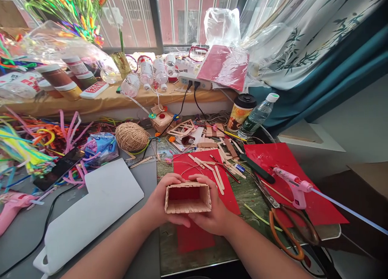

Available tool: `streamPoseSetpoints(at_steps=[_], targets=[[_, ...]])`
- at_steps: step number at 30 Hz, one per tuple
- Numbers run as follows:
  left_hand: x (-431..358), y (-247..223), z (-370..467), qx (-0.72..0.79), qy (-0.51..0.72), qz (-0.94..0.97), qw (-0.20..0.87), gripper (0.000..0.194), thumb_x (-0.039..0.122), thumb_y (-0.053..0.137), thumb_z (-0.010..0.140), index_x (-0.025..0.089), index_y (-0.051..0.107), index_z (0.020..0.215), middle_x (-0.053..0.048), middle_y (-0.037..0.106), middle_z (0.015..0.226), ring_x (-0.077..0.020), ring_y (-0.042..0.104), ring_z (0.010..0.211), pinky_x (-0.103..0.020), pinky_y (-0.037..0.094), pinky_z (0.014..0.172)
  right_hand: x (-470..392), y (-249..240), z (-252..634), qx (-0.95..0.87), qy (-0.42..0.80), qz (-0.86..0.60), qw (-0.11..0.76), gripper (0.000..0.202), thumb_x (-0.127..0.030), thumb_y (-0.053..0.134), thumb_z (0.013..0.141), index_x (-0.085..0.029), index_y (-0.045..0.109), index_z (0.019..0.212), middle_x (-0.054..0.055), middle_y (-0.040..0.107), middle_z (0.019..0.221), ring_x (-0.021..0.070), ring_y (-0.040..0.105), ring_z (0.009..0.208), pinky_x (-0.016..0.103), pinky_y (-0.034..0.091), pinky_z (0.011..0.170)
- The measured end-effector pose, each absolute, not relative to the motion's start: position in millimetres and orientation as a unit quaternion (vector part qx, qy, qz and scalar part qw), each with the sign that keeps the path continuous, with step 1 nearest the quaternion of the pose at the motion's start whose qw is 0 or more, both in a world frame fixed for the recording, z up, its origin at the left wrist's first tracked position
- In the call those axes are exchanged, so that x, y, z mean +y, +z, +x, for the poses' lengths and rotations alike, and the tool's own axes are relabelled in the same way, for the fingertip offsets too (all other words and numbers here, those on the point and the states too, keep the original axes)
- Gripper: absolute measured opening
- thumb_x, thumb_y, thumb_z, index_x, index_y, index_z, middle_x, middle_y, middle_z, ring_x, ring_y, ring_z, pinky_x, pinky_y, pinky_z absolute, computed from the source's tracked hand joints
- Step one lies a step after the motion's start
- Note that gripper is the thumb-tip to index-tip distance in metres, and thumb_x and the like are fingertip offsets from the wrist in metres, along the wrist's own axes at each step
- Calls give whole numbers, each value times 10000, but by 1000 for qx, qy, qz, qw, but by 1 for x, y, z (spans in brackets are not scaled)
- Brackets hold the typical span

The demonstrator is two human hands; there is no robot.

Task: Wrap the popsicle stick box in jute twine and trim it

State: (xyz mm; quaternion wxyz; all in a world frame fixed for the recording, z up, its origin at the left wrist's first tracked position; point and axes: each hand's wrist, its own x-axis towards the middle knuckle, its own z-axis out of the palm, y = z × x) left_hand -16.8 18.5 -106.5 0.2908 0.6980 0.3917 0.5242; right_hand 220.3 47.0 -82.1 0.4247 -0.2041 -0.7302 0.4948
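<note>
Streaked green mat (pixel 218 258) under the right half of the work; red sheet (pixel 227 196) on it. Scissors (pixel 274 218) lie right of the sheet. Left hand (pixel 159 202) and right hand (pixel 217 212) clasp the small wooden box (pixel 184 206) between them, above the sheet, open end toward the viewer. Fingers of both bend over its upper edge, fingertips near its middle; thumbs underneath. Box pinched from both sides. Pencil (pixel 226 170), then craft sticks (pixel 220 180), beyond it.
</note>
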Motion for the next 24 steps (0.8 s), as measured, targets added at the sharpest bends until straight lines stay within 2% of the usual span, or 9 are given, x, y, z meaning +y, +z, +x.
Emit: streamPoseSetpoints(at_steps=[4,9,11,14,19,21,24], targets=[[19,-106,-15,417,510,698,282,1080,679,1028,383,304,559,1281,-111,608,1234,-357,628,1162,-504,523,1026,48,-86,221,-726,501,-199,427,893,-291,853,878,-394,293,1565,136,479,1551,346,558,1440,553,516,1181],[21,-105,-15,416,511,697,284,1063,738,989,420,300,540,1277,-98,587,1215,-346,618,1158,-495,520,1026,47,-94,220,-717,502,-242,419,848,-288,861,884,-375,330,1539,129,558,1493,305,644,1344,493,565,1127],[22,-102,-16,430,494,693,303,1011,740,960,522,291,522,1315,-112,567,1259,-351,609,1202,-499,511,1053,48,-96,218,-708,497,-279,416,792,-305,867,881,-347,379,1504,126,612,1428,297,677,1288,472,592,1081],[23,-95,-20,449,451,694,336,895,599,932,722,298,475,1430,-142,539,1395,-358,567,1332,-489,473,1135,51,-95,214,-696,475,-297,449,726,-327,899,845,-339,467,1428,110,648,1366,300,683,1264,468,600,1053],[27,-83,-29,502,392,715,287,899,451,858,851,288,382,1596,-167,471,1607,-376,459,1501,-491,394,1228,53,-86,213,-627,442,-284,575,655,-338,928,808,-350,519,1320,111,636,1371,316,656,1304,527,574,1085],[30,-79,-32,538,361,722,242,749,423,792,913,285,457,1568,-151,549,1555,-359,517,1449,-479,417,1189,56,-85,216,-543,443,-351,621,657,-394,912,821,-333,497,1327,120,644,1370,308,674,1280,530,579,1076],[34,-74,-35,540,290,766,193,405,450,761,938,278,704,1300,-108,731,1205,-305,671,1132,-429,479,1006,64,-88,223,-405,434,-457,662,667,-450,870,853,-316,472,1370,105,681,1362,280,710,1221,507,592,1049]])
